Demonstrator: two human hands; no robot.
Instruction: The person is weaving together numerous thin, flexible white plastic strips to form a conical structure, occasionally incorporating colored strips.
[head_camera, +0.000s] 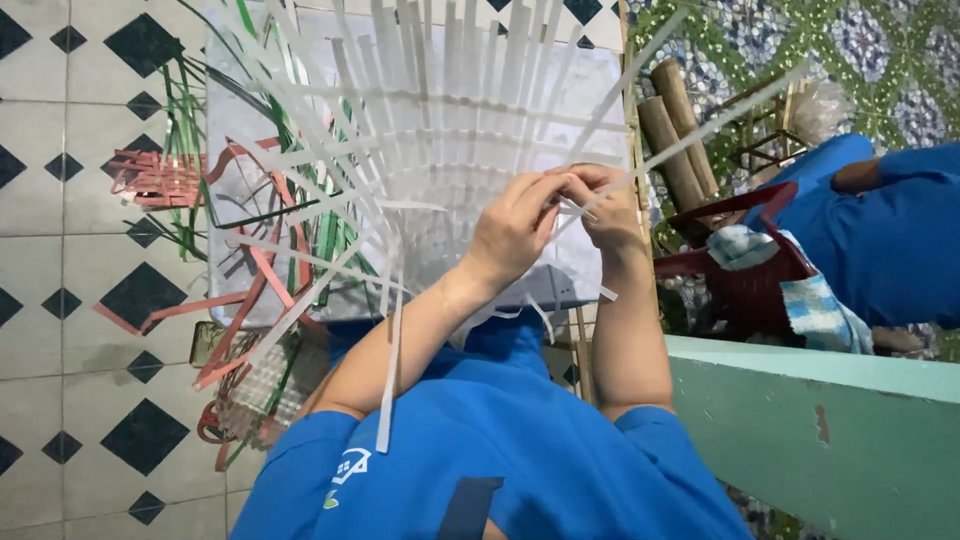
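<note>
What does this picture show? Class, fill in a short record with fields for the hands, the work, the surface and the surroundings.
Left hand: left hand pinches white strips, fingers closed
Right hand: right hand grips the same spot, touching the left
Work: half-woven white strip basket, loose ends fanning outward
Surface: grey board under the weaving
Scraps: red strips and green strips lying left of the work
Floor: tiled floor, pale with dark diamonds
Nearby: red basket holding a checked cloth; another person's blue sleeve at right
</note>
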